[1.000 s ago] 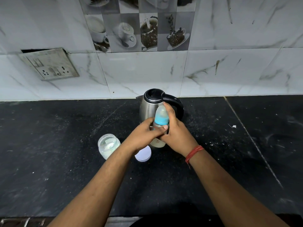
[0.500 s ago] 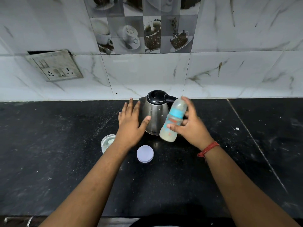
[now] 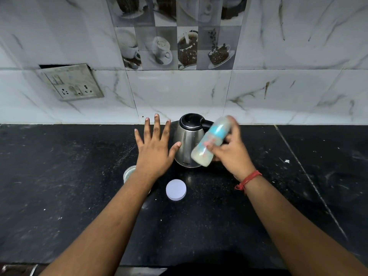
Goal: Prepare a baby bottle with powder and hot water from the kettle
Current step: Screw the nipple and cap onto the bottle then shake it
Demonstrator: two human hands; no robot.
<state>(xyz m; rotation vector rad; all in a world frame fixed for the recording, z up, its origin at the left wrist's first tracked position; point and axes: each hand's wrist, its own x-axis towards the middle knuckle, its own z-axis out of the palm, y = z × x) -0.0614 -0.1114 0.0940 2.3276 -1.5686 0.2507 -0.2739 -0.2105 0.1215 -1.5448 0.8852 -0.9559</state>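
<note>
A steel kettle (image 3: 187, 144) with a black lid and handle stands on the black counter near the wall. My right hand (image 3: 229, 154) grips a baby bottle (image 3: 211, 142) with a blue collar and cloudy liquid, tilted and blurred, in front of the kettle's right side. My left hand (image 3: 155, 148) hovers flat with fingers spread, just left of the kettle, holding nothing. A glass powder jar (image 3: 128, 173) stands open below my left wrist, partly hidden by it. Its white lid (image 3: 176, 189) lies flat on the counter in front of the kettle.
The black counter (image 3: 59, 176) runs to a marble-tiled wall. A tilted socket plate (image 3: 71, 82) hangs on the wall at the left. A small white scrap (image 3: 286, 161) lies on the counter at the right.
My left hand let go of the bottle and opened flat to the left of the kettle. My right hand tilted the bottle and carried it to the right; it is now blurred.
</note>
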